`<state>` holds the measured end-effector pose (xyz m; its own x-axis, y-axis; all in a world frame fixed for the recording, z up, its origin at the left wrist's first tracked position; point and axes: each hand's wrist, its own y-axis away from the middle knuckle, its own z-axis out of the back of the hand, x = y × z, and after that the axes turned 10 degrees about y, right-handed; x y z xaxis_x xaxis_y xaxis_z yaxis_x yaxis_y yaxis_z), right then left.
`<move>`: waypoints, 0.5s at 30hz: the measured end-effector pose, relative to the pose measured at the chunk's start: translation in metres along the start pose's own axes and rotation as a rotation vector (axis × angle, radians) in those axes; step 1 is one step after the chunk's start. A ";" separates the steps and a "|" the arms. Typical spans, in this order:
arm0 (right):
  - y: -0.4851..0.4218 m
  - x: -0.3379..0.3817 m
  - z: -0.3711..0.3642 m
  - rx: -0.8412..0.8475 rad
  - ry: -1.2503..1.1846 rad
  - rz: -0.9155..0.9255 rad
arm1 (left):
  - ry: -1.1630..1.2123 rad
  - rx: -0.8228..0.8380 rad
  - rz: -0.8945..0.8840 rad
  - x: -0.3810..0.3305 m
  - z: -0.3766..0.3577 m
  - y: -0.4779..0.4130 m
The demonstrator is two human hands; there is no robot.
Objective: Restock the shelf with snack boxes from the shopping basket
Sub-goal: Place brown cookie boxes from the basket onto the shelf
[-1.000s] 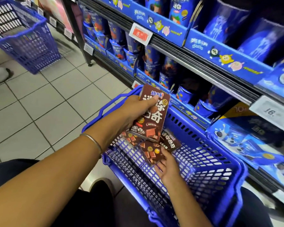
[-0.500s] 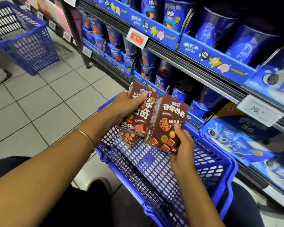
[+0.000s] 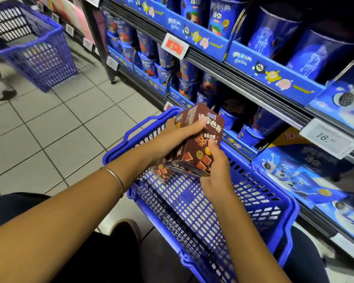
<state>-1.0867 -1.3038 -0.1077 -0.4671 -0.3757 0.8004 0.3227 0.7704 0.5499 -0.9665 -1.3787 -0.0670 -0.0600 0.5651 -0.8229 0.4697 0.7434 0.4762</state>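
Over the shopping basket (image 3: pixel 290 203), I hold two chocolate cookie boxes (image 3: pixel 213 127) squared together, left hand (image 3: pixel 172 139) and right hand (image 3: pixel 217 174) fingers (image 3: pixel 212 144) clamped round them, likely to shelve both at once.

Boxes (image 3: pixel 200 144): brown card, glossy print, smooth. Basket (image 3: pixel 202 217): blue plastic, perforated walls, smooth rim w/ mild sheen. 2nd basket (image 3: pixel 39 52): same plastic. Bangle (image 3: pixel 114 177): thin metal, polished. Floor (image 3: pixel 49 129): pale tiles, smooth, low sheen, darker grout. Shelf rail (image 3: pixel 243 87): grey, looks like metal, semi-gloss. Cups (image 3: pixel 274 33): blue, glossy wrap. Trays (image 3: pixel 274 72): printed card, satin. Price tags (image 3: pixel 328 137): white, matt face. Trousers (image 3: pixel 18 207): dark cloth, matt.
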 end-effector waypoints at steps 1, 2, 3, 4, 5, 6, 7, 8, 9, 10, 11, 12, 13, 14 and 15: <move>-0.001 0.000 -0.001 -0.006 0.012 0.000 | -0.014 -0.001 -0.010 0.000 0.001 0.000; -0.002 -0.001 -0.003 -0.018 0.014 0.003 | -0.023 -0.015 -0.010 0.000 0.001 -0.001; -0.004 -0.001 -0.004 -0.023 0.010 0.010 | -0.033 -0.043 -0.002 -0.001 0.001 -0.002; -0.006 -0.002 -0.005 -0.011 -0.010 0.011 | -0.024 -0.078 0.008 -0.001 0.001 -0.002; -0.010 -0.003 -0.005 0.009 -0.055 0.007 | 0.001 -0.113 0.006 -0.003 0.001 -0.003; -0.015 -0.007 -0.004 0.024 -0.114 -0.004 | 0.030 -0.142 -0.008 -0.004 0.002 -0.004; -0.019 -0.012 -0.003 0.027 -0.172 -0.013 | 0.051 -0.158 -0.029 -0.008 0.003 -0.004; -0.024 -0.019 -0.001 0.003 -0.189 -0.028 | 0.062 -0.168 -0.046 -0.013 0.002 -0.004; -0.032 -0.029 0.000 -0.032 -0.156 -0.067 | 0.068 -0.171 -0.061 -0.017 0.003 -0.003; -0.040 -0.040 0.000 -0.066 -0.061 -0.136 | 0.077 -0.165 -0.073 -0.019 0.003 -0.003; -0.049 -0.055 -0.001 -0.075 0.068 -0.217 | 0.091 -0.167 -0.077 -0.020 0.005 -0.001; -0.055 -0.070 -0.003 -0.061 0.185 -0.303 | 0.103 -0.180 -0.076 -0.021 0.007 0.000; -0.060 -0.083 -0.007 -0.045 0.286 -0.366 | 0.100 -0.202 -0.069 -0.021 0.009 0.003; -0.066 -0.097 -0.013 -0.021 0.346 -0.404 | 0.086 -0.217 -0.063 -0.020 0.012 0.005; -0.073 -0.111 -0.017 -0.002 0.413 -0.429 | 0.064 -0.213 -0.063 -0.020 0.015 0.007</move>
<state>-1.0440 -1.3274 -0.2329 -0.1974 -0.8226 0.5333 0.1780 0.5049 0.8447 -0.9487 -1.3902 -0.0525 -0.1422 0.5315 -0.8350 0.2671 0.8329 0.4847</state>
